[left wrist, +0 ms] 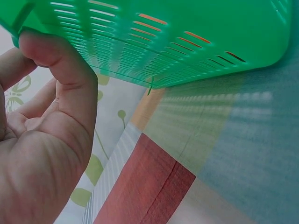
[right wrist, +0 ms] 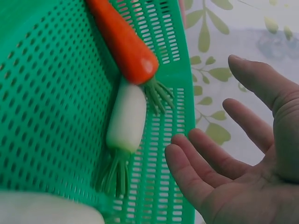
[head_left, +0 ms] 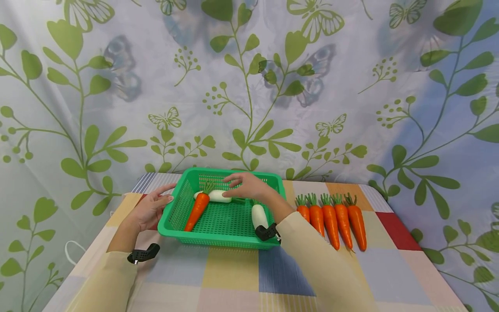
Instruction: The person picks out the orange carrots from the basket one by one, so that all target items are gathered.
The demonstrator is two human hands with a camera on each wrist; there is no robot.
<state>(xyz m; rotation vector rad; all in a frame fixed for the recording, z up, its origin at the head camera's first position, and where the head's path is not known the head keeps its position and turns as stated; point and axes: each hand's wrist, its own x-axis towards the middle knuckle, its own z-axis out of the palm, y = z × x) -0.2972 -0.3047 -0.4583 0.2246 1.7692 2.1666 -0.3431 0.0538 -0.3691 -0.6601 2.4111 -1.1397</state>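
Observation:
A green plastic basket (head_left: 230, 241) with slotted walls stands on the table. Inside lie an orange carrot (head_left: 198, 210) with green tops, a white radish (head_left: 219, 196) against the back wall, and another white radish (head_left: 259, 215) at the right. My left hand (head_left: 150, 209) is at the basket's left side; its thumb touches the rim from outside in the left wrist view. Over the back of the basket hovers my right hand (head_left: 249, 187), fingers spread and holding nothing. In the right wrist view its palm shows beside the basket wall (right wrist: 186, 140).
Several carrots (head_left: 330, 223) lie side by side right of the basket, tops toward the back; my right forearm partly hides the nearest. A checked cloth (head_left: 234, 271) covers the table. Behind it hangs a leaf-and-butterfly curtain (head_left: 156, 86). A white cable loop (head_left: 70, 251) shows at the left edge.

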